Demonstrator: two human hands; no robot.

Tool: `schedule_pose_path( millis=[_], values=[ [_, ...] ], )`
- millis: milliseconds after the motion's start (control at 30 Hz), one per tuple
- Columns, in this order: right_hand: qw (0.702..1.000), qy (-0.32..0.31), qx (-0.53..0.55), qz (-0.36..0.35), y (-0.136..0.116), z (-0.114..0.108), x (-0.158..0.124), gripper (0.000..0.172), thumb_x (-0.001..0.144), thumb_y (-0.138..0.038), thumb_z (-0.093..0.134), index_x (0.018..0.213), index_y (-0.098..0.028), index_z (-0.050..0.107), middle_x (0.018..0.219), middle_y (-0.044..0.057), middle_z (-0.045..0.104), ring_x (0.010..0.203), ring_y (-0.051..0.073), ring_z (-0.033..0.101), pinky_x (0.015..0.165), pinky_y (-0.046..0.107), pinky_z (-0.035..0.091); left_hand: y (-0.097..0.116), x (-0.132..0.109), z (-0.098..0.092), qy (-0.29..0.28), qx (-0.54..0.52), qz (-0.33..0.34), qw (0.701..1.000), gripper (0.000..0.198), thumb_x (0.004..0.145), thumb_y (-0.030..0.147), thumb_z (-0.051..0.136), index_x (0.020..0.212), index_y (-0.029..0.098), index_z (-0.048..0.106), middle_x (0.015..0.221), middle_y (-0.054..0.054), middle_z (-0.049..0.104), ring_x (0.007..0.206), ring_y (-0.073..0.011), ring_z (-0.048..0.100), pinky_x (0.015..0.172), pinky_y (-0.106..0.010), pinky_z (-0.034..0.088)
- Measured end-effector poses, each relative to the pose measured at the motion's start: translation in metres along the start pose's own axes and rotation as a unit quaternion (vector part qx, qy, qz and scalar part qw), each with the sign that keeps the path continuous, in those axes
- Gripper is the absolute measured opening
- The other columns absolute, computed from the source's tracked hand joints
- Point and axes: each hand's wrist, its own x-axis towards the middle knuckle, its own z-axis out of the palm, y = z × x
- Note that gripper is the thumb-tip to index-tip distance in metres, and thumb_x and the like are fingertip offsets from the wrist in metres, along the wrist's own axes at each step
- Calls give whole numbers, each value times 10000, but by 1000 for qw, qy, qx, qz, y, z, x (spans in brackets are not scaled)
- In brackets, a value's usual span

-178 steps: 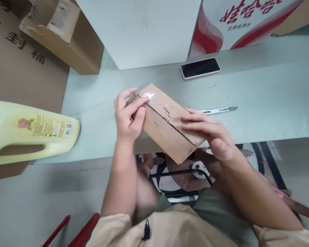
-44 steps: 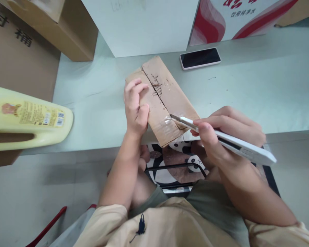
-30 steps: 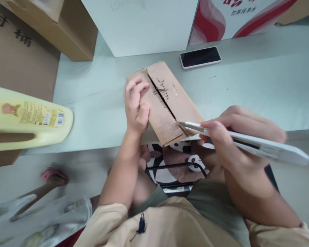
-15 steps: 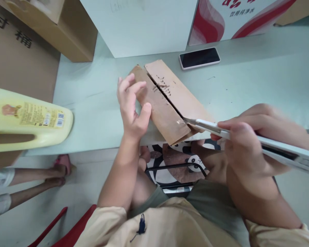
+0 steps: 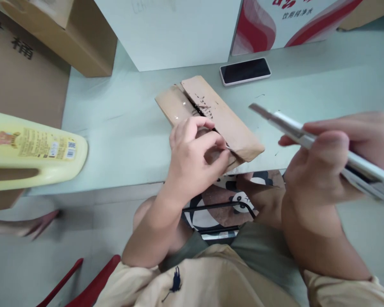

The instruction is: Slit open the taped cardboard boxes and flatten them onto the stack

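Observation:
A small brown cardboard box (image 5: 222,115) lies at a slant near the table's front edge, with a dark slit along its top and scratched marks beside it. Over the near end of the slit, my left hand (image 5: 195,153) is closed, thumb and fingertips pinching the box's edge there. Part of the box is hidden beneath that hand. My right hand (image 5: 326,157) grips a white utility knife (image 5: 296,130), held up to the right of the box. Its blade is out, pointing up and left, apart from the cardboard.
A phone (image 5: 245,71) lies behind the box. Further back stand a white carton (image 5: 176,34), a red-and-white carton (image 5: 284,30) and a brown carton (image 5: 89,42). At left is a yellow jug (image 5: 60,149). Below left are a person's foot (image 5: 41,221) and a red chair (image 5: 96,281).
The knife has come out of the slit and moved up and right. My left hand has shifted right from the box's left side, its fingers closing at the slit. The bystander's legs have moved left.

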Motion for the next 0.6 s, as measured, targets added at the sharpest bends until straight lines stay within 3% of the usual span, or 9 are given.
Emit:
schedule_pose_path(
  millis=[100,233,333,433,533,600],
  values=[
    [994,109,-5,-32,27,18,3,294,1023,-456,581,865,-227,677,696,0,601,688,164,596,699,350,451,-1,1,-7,-12,-49,-27,998,87,839,190,664,765,232,680,1159,-62,658,1158,-258,637,1096,-501,476],
    [993,89,-54,-50,62,20,6,250,1022,-425,580,910,-228,686,799,58,616,869,212,611,742,363,484,-1,3,-12,-12,-69,-24,997,86,840,214,651,757,233,665,1150,-63,676,1136,-256,649,1065,-494,511],
    [993,19,-115,20,90,12,4,170,1005,-375,592,941,-242,677,943,111,646,978,250,606,832,396,504,-3,3,-11,-7,-61,-7,998,75,835,235,649,765,246,676,1110,-59,695,1097,-265,660,1047,-511,521],
    [972,-83,-180,124,120,11,-2,61,904,-299,672,929,-248,651,1074,123,676,1014,286,632,966,477,493,-7,4,-10,-6,-29,9,1000,119,817,210,617,806,270,719,1091,-49,721,1100,-276,663,1050,-522,506],
    [934,-196,-225,195,142,18,-9,338,786,-178,667,1124,-191,654,1368,195,619,1228,370,617,1078,561,470,-11,5,-10,-10,-14,28,999,251,824,190,570,948,290,765,1122,-37,749,1134,-274,663,1066,-504,490],
    [909,-258,-239,225,147,23,-12,557,746,-129,627,1302,-126,603,1531,245,509,1412,408,518,1174,605,411,-14,5,-9,-15,-5,37,999,341,844,202,554,1098,293,761,1155,-29,761,1162,-272,663,1081,-491,477]
  ],
)
